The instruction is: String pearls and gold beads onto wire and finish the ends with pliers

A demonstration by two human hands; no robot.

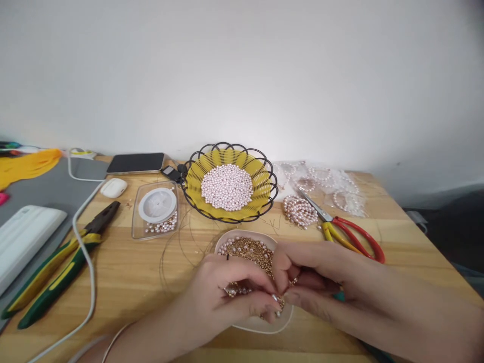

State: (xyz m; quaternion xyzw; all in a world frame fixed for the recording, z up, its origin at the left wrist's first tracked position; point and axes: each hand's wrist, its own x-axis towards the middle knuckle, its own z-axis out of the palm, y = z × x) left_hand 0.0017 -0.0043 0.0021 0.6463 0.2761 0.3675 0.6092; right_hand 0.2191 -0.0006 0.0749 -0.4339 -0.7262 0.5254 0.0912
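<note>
Both hands meet over a pale bowl (260, 325) that holds gold beads (251, 252) and pink pearl beads. Between the thumb and index finger of my left hand (230, 287) is a bead strand (242, 290), with part of it showing inside the curled fingers. My right hand (321, 277) pinches at the same strand, fingertips touching those of the left, and a few small beads peek out under its index finger. The exact point where the fingertips join is hidden. Behind the bowl stands a yellow basket with black looped edging (192, 189), filled with pink pearl beads (227, 186).
Red-and-yellow-handled scissors (355, 237) lie at right beside a coiled pearl strand (300, 212) and bagged bracelets (342, 194). At left are green-yellow pliers (62, 267), a white cable (91, 272), a clear tray (135, 222) with a wire spool (157, 204), and a phone (136, 163).
</note>
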